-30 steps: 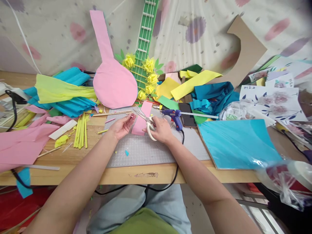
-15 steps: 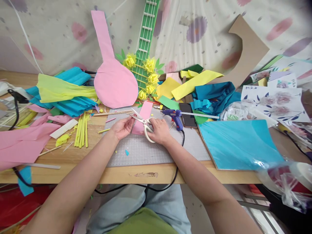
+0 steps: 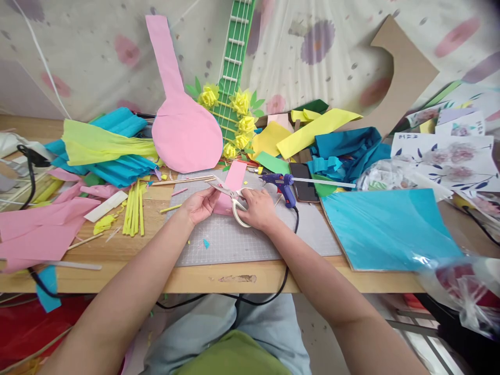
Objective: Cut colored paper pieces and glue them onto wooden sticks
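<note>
White-handled scissors [image 3: 233,194] are in my right hand [image 3: 259,209], its fingers closed around the handle loops. The blades point left, toward the fingertips of my left hand [image 3: 200,207]. Those left fingers are pinched together beside the blades; whatever they hold is too small or hidden to make out. Under the scissors a strip of pink paper [image 3: 236,175] lies on the grey cutting mat [image 3: 234,245]. A purple glue gun [image 3: 284,188] rests just right of my right hand.
Behind stand a pink banjo-shaped piece [image 3: 187,138] and a green stringed one [image 3: 233,67] with yellow paper flowers. A phone [image 3: 303,182] lies beside the glue gun, near a blue sheet [image 3: 390,229]. Yellow strips [image 3: 134,211] and crepe paper [image 3: 105,146] cover the left. A black cord [image 3: 288,276] crosses the table edge.
The whole view has shifted slightly. Both hands stay almost in place, the right still holding the scissors and the left still pinched near the blades.
</note>
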The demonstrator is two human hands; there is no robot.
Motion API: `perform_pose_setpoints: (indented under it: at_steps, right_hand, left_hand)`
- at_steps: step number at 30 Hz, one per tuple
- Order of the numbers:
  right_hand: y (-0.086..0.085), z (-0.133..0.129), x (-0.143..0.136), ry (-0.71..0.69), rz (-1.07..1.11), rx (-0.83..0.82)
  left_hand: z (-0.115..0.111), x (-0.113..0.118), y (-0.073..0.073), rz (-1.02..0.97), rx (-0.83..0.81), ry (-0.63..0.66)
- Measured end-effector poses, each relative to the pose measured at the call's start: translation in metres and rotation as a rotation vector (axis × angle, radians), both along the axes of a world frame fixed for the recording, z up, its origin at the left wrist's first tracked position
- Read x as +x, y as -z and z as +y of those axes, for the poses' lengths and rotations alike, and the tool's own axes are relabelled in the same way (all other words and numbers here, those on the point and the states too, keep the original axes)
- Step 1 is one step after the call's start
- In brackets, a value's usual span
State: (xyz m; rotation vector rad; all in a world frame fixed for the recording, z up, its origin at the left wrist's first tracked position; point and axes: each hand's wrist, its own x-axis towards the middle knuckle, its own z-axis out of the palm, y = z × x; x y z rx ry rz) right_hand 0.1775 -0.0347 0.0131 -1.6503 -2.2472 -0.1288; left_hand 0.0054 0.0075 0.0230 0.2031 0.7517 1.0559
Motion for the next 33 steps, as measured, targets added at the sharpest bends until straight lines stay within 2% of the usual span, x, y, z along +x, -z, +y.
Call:
perform_pose_setpoints:
  at_steps: [10, 16, 20, 26, 33]
  right_hand:
    - [0.0003, 0.002, 0.0028, 0.024, -0.023, 0.004]
    - [0.0019, 0.0032, 0.0057, 0.118, 0.004, -0.047]
    - [-0.003, 0.0026, 0.0073, 0.034, 0.084, -0.019]
    - [-0.0042, 0.001, 0.0066, -0.085, 0.036, -0.045]
    - [-0.0029, -0.0008, 0.0056, -0.091, 0.02, -0.05]
  left_hand:
    - [-0.0014, -0.0001, -0.0005, 0.01, -0.027, 0.012]
    - [-0.0003, -0.0011, -0.0009, -0.004, -0.016, 0.026]
    - [-0.0011, -0.003, -0.0019, -0.016, -0.027, 0.055]
    - [-0.0041, -0.0035, -0.0036, 0.006, -0.046, 0.132]
    - [-0.0027, -0.0029, -0.0026, 0.069, -0.044, 0.141]
